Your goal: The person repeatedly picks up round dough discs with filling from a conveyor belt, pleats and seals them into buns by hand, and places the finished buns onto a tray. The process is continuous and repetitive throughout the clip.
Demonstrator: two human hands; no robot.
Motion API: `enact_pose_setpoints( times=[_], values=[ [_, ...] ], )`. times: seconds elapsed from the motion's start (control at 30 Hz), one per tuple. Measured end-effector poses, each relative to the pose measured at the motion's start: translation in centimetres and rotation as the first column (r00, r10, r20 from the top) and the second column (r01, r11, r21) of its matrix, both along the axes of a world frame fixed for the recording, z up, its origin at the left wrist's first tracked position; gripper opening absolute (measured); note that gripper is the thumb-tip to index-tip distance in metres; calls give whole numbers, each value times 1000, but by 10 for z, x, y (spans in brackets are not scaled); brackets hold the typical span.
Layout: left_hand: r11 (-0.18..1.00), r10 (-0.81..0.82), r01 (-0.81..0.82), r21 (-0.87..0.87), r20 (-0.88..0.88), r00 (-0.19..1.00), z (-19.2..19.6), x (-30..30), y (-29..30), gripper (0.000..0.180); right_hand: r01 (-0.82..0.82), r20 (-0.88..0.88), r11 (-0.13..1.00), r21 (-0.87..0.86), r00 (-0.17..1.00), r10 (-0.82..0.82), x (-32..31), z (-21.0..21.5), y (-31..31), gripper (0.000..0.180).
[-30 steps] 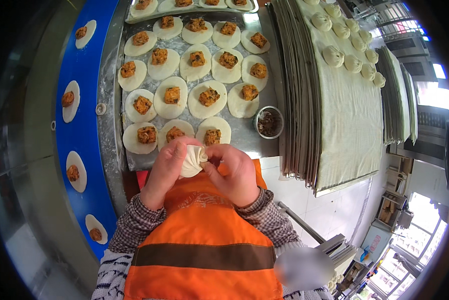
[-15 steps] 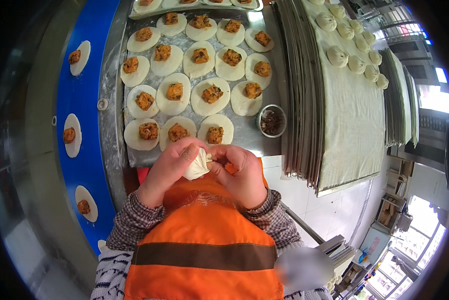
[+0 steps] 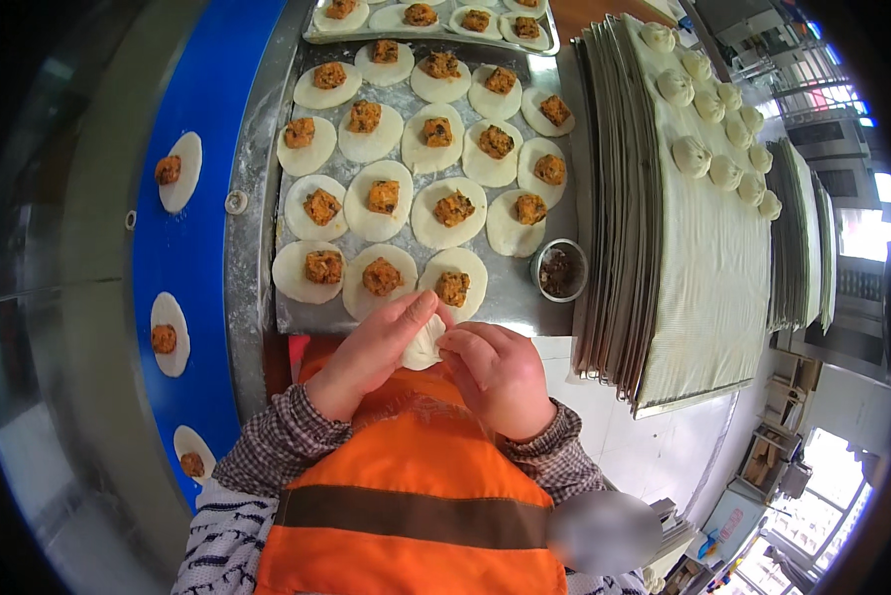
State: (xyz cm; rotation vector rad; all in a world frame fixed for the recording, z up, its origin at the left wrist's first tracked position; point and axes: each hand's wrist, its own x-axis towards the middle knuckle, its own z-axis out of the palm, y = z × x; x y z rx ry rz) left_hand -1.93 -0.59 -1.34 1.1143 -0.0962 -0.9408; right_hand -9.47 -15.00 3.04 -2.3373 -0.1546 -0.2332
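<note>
A pale dough bun [image 3: 422,347] sits between my two hands, just past the orange apron. My left hand [image 3: 378,342] wraps around its left side, thumb along the top. At its right edge the fingers of my right hand [image 3: 497,372] pinch the pleated dough. Its filling is hidden. Right beyond my fingers lies a round dough wrapper [image 3: 468,266] with a lump of orange-brown filling. Several more such wrappers, among them one with filling [image 3: 381,281], lie in rows on the floured metal table [image 3: 525,307].
A small metal bowl [image 3: 558,271] with dark bits stands at the table's right edge. Farther right, finished buns [image 3: 726,172] rest on a cloth-lined tray [image 3: 703,317] atop a tall stack. Filled wrappers lie on the blue conveyor belt [image 3: 212,69] at left. Another tray [image 3: 366,35] stands at the back.
The view has shifted, so the table and belt appear farther right and the nearer things slightly lower. My hands still hold the bun; my right fingers have moved along its edge.
</note>
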Motion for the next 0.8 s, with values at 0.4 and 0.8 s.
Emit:
enact_pose_setpoints(
  times=[0.4,0.8],
  values=[
    [993,104,-107,43,74,992,-4,8,-11,39,47,50,996,73,997,-51,9,0,6,25],
    [997,-60,42,-62,-327,943,8,9,-20,47,-68,130,998,4,989,67,-1,-10,-15,23]
  ],
)
